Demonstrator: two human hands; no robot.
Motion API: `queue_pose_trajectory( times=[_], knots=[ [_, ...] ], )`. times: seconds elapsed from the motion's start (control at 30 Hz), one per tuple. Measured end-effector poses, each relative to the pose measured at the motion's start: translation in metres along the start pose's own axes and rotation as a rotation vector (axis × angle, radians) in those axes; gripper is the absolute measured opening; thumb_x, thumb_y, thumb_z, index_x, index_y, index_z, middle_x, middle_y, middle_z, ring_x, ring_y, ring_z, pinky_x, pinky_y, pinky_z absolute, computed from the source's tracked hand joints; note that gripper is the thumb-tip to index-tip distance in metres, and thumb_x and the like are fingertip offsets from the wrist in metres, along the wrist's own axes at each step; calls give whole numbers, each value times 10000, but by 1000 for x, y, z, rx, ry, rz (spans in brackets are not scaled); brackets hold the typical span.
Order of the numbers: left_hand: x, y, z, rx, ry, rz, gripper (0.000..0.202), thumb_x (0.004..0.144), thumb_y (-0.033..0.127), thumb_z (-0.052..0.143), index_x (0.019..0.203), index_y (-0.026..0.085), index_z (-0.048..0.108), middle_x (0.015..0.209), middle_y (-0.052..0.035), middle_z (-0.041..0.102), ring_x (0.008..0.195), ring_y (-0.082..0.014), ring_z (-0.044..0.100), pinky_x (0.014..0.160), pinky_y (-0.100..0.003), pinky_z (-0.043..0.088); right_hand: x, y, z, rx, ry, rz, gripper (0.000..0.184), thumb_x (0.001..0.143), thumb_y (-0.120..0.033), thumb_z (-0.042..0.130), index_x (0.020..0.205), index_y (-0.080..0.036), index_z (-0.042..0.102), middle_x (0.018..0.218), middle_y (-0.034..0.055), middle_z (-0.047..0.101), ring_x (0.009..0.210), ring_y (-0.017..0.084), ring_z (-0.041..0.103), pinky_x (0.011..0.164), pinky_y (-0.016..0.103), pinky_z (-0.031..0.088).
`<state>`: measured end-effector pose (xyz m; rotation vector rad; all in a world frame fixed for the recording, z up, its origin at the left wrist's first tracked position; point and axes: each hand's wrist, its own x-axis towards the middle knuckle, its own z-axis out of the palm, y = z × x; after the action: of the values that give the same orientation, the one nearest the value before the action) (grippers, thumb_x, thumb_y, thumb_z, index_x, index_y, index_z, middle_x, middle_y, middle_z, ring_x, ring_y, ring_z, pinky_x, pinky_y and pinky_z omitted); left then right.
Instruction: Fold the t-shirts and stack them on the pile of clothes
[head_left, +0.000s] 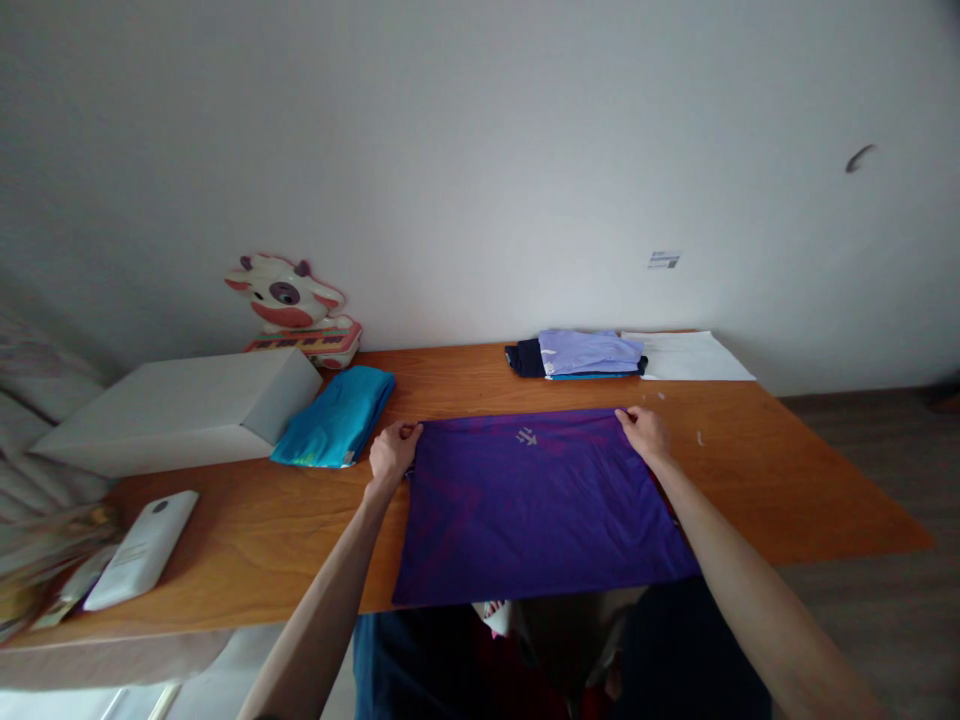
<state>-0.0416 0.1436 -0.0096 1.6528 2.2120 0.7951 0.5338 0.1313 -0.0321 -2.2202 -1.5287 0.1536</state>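
Note:
A purple garment (pixel 540 520) with a small grey print near its far edge lies spread as a rough rectangle on the wooden table (pixel 232 540). Its near edge reaches the table's front edge, and some wrinkles cross the cloth. My left hand (pixel 393 452) pinches the far left corner. At the far right corner, my right hand (pixel 645 434) pinches the cloth in the same way. Beyond the garment sits a small stack of folded clothes with a lavender piece (pixel 589 352) on top. A folded blue garment (pixel 337 415) lies to the left of my left hand.
A white box (pixel 172 410) stands at the back left, before a cow-shaped toy keyboard (pixel 300 310). A white rectangular device (pixel 142 550) lies at the front left. White paper or cloth (pixel 690 356) lies by the stack. The wall (pixel 480 170) borders the table's back.

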Motion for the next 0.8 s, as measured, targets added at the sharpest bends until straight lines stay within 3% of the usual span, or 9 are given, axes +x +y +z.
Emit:
queue_pose_trajectory(
  times=[0.2, 0.33, 0.5, 0.63, 0.8],
  knots=[
    [5, -4, 2, -24, 31, 29, 508, 911, 676, 600, 1063, 242, 817, 966, -106, 809, 876, -291, 732, 726, -328, 480, 13, -1, -1, 52, -50, 58, 471, 921, -645, 620, 958, -197, 763, 955, 178, 772, 926, 337, 707, 804, 402, 483],
    [6, -3, 0, -167, 71, 62, 567, 900, 684, 580, 1041, 181, 799, 938, -122, 800, 880, -279, 729, 725, -320, 492, 16, -1, -5, 196, -60, 73, 501, 889, -682, 645, 963, -194, 731, 976, 168, 766, 943, 319, 697, 835, 408, 505],
    [-7, -4, -12, -254, 81, 74, 603, 921, 667, 527, 1081, 134, 760, 898, -116, 786, 814, -249, 716, 694, -304, 505, -5, 8, -22, 483, -80, 17, 483, 906, -669, 614, 1083, -225, 682, 1045, 102, 775, 914, 235, 698, 835, 357, 558],
    [-50, -27, -29, -376, -25, -9, 607, 864, 703, 618, 1060, 141, 742, 730, -52, 728, 657, -213, 652, 582, -270, 452, -53, 33, -43, 636, -52, -8, 578, 874, -767, 582, 1138, -260, 668, 1150, 87, 762, 999, 246, 703, 884, 380, 575],
    [-146, -67, -62, -424, -260, -55, 596, 848, 729, 659, 1046, 172, 734, 625, 20, 629, 533, -143, 527, 487, -220, 339, -144, 84, -69, 713, 5, 32, 568, 801, -759, 706, 1057, -251, 692, 1133, 99, 754, 1040, 276, 687, 948, 410, 548]
  ],
)
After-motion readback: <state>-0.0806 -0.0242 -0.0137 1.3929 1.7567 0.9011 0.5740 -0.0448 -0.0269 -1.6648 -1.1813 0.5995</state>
